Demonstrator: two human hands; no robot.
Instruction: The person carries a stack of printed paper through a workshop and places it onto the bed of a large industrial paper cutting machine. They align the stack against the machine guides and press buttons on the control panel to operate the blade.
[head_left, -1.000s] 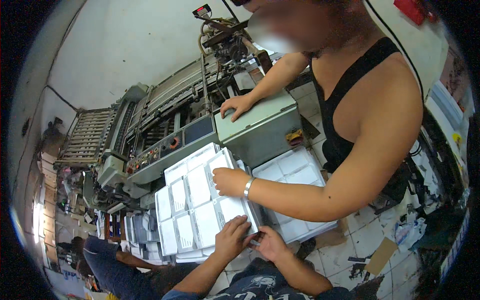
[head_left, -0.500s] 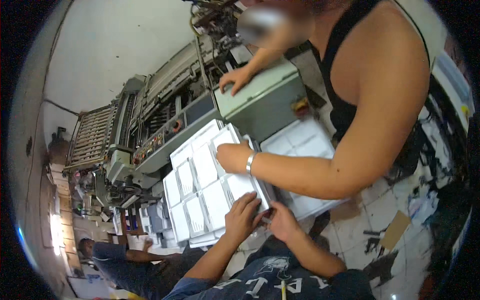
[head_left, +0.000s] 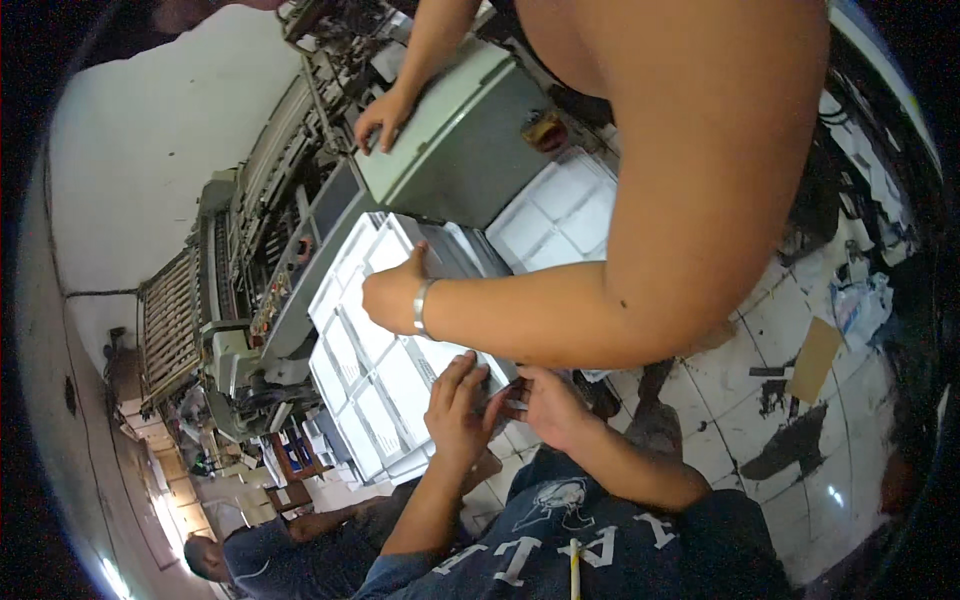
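So the main thing here is a thick stack of printed white sheets [head_left: 365, 378] sitting right in front of the person wearing the camera, just beside a big old machine [head_left: 275, 300]. Their left hand [head_left: 455, 412] is at the near right corner of it, fingers on the top sheet and thumb spread toward the edge — can't tell if it's actually pinching any paper. The right hand [head_left: 555, 408] is right by that same corner, palm turned toward the left one, fingers curled in close to the left thumb; whether those fingertips grip anything is too small and dark to tell. A co-worker leans in from the right, one hand [head_left: 395, 290] on top of the same stack, with a silver bracelet [head_left: 422, 307] at the wrist, and the other hand [head_left: 383, 122] resting on a pale green cabinet [head_left: 450, 115]. Past that forearm there's a second stack of white sheets [head_left: 575, 203], partly hidden by the arm. Down on the tiled floor [head_left: 700, 420] to the right lie a piece of brown cardboard [head_left: 815, 360] and some crumpled plastic [head_left: 862, 308] — plus another person [head_left: 290, 550] in dark clothes at lower left.
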